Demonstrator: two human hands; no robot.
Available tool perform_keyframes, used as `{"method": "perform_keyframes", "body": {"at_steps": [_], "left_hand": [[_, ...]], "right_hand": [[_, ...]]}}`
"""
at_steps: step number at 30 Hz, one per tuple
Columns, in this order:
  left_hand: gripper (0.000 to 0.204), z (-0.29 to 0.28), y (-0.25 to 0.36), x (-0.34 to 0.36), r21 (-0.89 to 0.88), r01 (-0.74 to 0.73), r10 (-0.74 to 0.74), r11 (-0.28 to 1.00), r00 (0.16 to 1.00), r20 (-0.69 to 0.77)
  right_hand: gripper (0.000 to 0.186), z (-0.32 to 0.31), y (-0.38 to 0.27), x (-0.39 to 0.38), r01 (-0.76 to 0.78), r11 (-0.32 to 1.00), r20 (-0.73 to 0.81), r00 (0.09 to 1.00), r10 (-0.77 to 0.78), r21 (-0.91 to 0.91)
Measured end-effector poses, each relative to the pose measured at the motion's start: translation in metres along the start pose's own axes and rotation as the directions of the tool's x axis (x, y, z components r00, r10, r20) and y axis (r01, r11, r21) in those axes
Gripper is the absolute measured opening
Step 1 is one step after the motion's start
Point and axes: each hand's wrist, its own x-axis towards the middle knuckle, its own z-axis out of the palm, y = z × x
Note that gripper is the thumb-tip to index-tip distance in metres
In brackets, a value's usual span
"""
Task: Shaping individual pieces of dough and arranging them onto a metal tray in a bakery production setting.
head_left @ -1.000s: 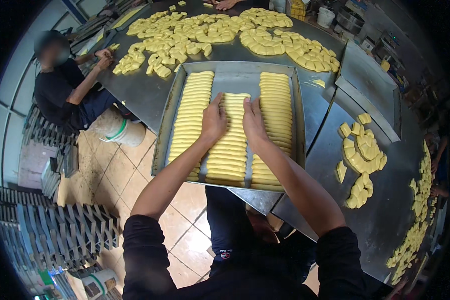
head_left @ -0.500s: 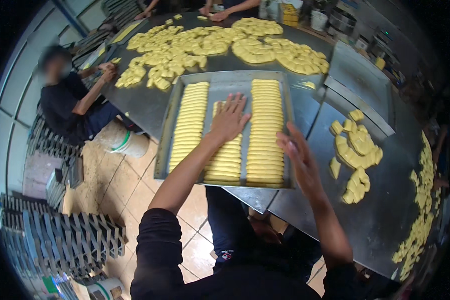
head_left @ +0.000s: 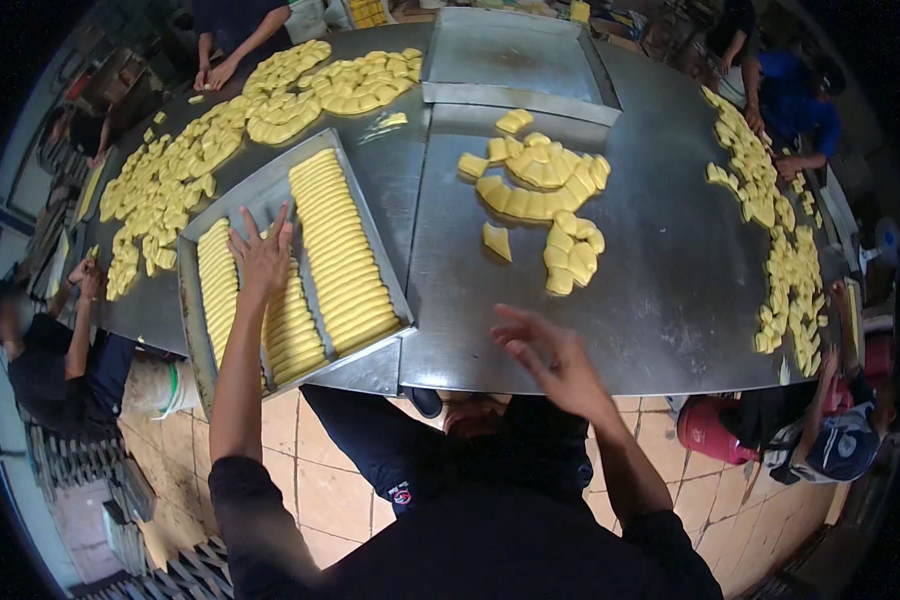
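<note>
My left hand (head_left: 263,262) lies with spread fingers on the short middle row of yellow dough strips (head_left: 295,330) in a square metal tray (head_left: 195,365). Longer rows (head_left: 345,255) run along either side of it. My right hand (head_left: 551,358), fingers apart and holding nothing, is right of the tray, above the steel table (head_left: 670,320). Beyond it lie a loose cluster of cut dough pieces (head_left: 530,200) and a single small piece (head_left: 497,242). What lies under my left palm is hidden.
Large dough piles cover the table's far left (head_left: 170,190) and right side (head_left: 785,280). An empty-looking metal tray (head_left: 515,60) stands at the back. Co-workers work at left (head_left: 40,370), back (head_left: 240,20) and right (head_left: 800,120); a red container (head_left: 710,430) stands below the right edge.
My view has swung rightward, so the tray now appears left and angled. My right hand has left the dough rows and moved out over the table; my left hand stays on the middle row, fingers spread.
</note>
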Motion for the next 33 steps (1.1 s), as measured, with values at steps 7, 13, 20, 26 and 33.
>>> {"method": "perform_keyframes", "body": {"at_steps": [7,13,20,26,33], "left_hand": [[0.057,-0.072,0.121,-0.118,-0.568,-0.443,0.100,0.694,0.840,-0.533],[0.023,-0.069,0.194,-0.207,-0.786,-0.511,0.105,0.348,0.854,-0.509],[0.018,-0.042,0.238,-0.239,-0.934,-0.302,0.222,0.190,0.940,-0.259],[0.021,-0.040,0.237,-0.233,-0.981,-0.140,0.266,0.132,0.959,-0.101],[0.022,-0.032,0.242,-0.234,-0.975,-0.207,0.327,0.081,0.929,-0.171]], "right_hand": [[0.018,-0.079,0.071,0.002,-0.126,0.855,-0.403,0.909,-0.103,-0.503],[0.035,-0.086,0.068,0.039,-0.469,0.673,-0.542,0.832,0.119,-0.572],[0.042,-0.072,0.085,0.060,-0.426,0.731,-0.637,0.770,-0.015,-0.533],[0.022,-0.092,0.105,0.058,-0.247,0.946,-0.584,0.808,0.081,-0.210],[0.012,-0.100,0.112,0.031,-0.021,0.905,-0.550,0.788,0.276,0.424]]}}
